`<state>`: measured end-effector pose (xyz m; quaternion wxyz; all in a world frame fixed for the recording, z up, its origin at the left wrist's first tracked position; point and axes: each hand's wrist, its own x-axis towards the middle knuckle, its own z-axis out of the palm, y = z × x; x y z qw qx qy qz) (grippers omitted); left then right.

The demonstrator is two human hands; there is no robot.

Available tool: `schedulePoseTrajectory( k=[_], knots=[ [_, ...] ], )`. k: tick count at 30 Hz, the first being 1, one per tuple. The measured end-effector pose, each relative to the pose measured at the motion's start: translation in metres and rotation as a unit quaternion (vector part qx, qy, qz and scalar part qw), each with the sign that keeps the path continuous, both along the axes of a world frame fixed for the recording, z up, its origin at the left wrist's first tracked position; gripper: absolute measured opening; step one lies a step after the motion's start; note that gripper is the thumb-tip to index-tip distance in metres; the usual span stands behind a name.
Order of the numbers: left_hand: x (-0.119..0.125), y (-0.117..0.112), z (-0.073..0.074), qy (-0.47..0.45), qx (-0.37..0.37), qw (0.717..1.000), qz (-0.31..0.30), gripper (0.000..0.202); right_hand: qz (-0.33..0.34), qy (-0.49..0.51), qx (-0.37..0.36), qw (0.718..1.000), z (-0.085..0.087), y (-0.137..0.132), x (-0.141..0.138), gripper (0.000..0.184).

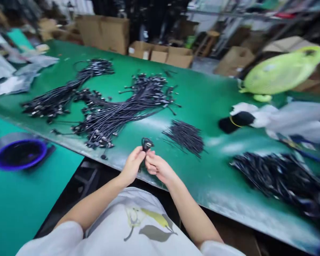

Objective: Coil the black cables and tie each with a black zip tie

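Note:
Over the table's front edge, my left hand (133, 164) is closed round a small folded black cable (147, 143), its plug end pointing up and away from me. My right hand (159, 166) presses its fingertips together against the same cable from the right; whether a thin tie is also between them is too small to see. Ahead and to the right lies a pile of short thin black ties (186, 138). Ahead and to the left, a large heap of straight black cables (128, 108) with metal-tipped plugs spreads across the table.
The green table (218, 174) carries another cable bundle (77, 81) at the far left and a dark heap of bundled cables (280, 177) at right. A yellow-green fan (282, 71) stands at the right. Cardboard boxes (104, 33) line the far edge. A blue-rimmed round container (20, 152) sits left.

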<state>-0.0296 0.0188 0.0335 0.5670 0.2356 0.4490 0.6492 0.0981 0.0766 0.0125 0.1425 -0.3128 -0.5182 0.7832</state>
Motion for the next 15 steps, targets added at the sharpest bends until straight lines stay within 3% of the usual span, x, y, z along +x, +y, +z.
schedulePoseTrajectory(
  k=[3,5,7,9,11,13,15],
  knots=[
    [0.006,0.014,0.000,-0.034,-0.011,0.999,0.025,0.030,-0.065,-0.042,0.115,0.990,0.008,0.004,0.020,0.032],
    [0.014,0.020,0.001,-0.022,-0.018,0.999,0.029,0.031,-0.140,-0.079,0.248,0.955,0.015,0.002,0.028,0.018],
    [0.026,0.024,0.000,0.038,-0.030,0.999,0.001,0.034,-0.194,-0.093,0.339,0.916,0.018,-0.002,0.034,0.023],
    [0.042,0.025,-0.004,0.132,-0.046,0.989,-0.056,0.039,-0.209,-0.081,0.324,0.919,0.014,-0.004,0.040,0.025],
    [0.055,0.024,-0.011,0.208,-0.068,0.967,-0.134,0.048,-0.222,-0.056,0.242,0.943,0.003,-0.002,0.046,0.028],
    [0.065,0.022,-0.019,0.213,-0.098,0.948,-0.216,0.051,-0.226,0.000,0.156,0.961,-0.008,0.002,0.055,0.036],
    [0.073,0.019,-0.026,0.163,-0.135,0.933,-0.292,0.050,-0.202,0.046,0.127,0.970,-0.014,0.005,0.067,0.046]
  ],
)
